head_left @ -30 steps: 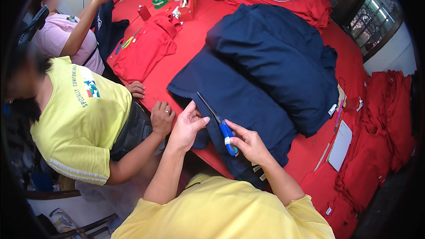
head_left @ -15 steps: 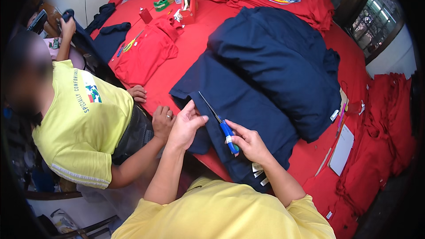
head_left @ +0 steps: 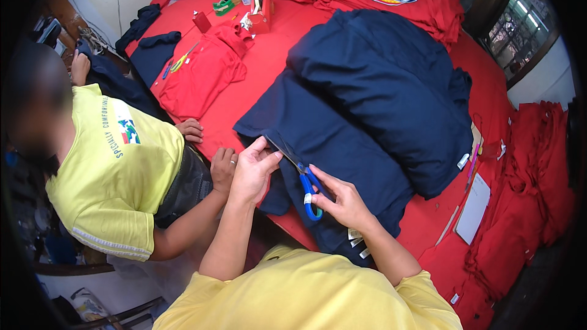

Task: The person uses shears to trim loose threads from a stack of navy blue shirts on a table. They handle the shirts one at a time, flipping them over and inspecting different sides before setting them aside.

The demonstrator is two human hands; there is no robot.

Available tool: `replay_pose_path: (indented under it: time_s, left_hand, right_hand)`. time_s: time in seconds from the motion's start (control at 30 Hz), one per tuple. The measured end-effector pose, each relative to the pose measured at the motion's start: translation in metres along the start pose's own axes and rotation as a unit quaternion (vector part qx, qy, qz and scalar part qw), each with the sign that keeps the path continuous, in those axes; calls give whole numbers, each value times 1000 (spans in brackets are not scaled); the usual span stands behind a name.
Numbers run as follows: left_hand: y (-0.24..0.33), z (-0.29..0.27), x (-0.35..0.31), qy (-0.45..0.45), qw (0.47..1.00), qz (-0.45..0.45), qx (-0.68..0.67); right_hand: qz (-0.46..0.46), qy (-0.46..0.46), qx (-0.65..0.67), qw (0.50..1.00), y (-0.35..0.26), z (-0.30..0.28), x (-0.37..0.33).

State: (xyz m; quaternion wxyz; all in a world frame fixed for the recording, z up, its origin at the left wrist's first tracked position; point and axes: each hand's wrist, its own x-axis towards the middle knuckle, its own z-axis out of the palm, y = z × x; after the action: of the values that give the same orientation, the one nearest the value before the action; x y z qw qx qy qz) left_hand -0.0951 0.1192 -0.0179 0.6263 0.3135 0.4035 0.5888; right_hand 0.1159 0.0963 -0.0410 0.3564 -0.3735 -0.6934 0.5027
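Observation:
In my right hand (head_left: 343, 200) is a pair of scissors (head_left: 309, 192) with blue handles, its blades parted and pointing up-left at the edge of a navy garment (head_left: 330, 137). My left hand (head_left: 252, 171) pinches that garment's edge, thumb and forefinger close to the scissor tips. Any loose thread there is too small to make out. The garment lies spread over the table, partly under a bulky folded navy garment (head_left: 385, 85). White labels (head_left: 356, 238) stick out beside my right wrist.
A co-worker in a yellow shirt (head_left: 122, 171) stands at my left, one hand (head_left: 224, 168) beside my left forearm. Yellow-handled scissors (head_left: 178, 64) lie on a red garment (head_left: 208, 76). Red garments (head_left: 526, 183) pile up at right, near a white card (head_left: 472, 208). A tape dispenser (head_left: 224, 5) stands farther back.
The scissors have opened, their handles spreading apart, and the blades have turned slightly. My left fingers have drawn closer together at the garment's edge. The co-worker's far hand has lowered.

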Motion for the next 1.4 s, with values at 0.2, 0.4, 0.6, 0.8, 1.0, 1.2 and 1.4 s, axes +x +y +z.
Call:
replay_pose_path:
  time_s: [0.2,0.4,0.6,0.8,1.0,1.2,1.4]
  left_hand:
    - [1,4,-1,2,1000,2,27]
    - [7,6,-4,2,999,-10,48]
    - [2,-11,10,2,1000,18,-18]
    - [11,-5,14,2,998,40,52]
    - [16,7,9,-26,998,20,53]
    - [-55,28,-7,-48,987,-142,-51]
    - [-69,8,15,70,963,-79,-248]
  right_hand:
    - [105,-19,82,991,3,-5,-2]
    - [103,-37,79,991,-10,-6,10]
    - [116,-43,119,985,11,-4,14]
    - [68,-34,114,991,4,-2,21]
    - [103,-44,291,950,10,-14,23]
    - [78,185,298,933,17,-14,33]
    - [137,190,255,938,34,-31,-1]
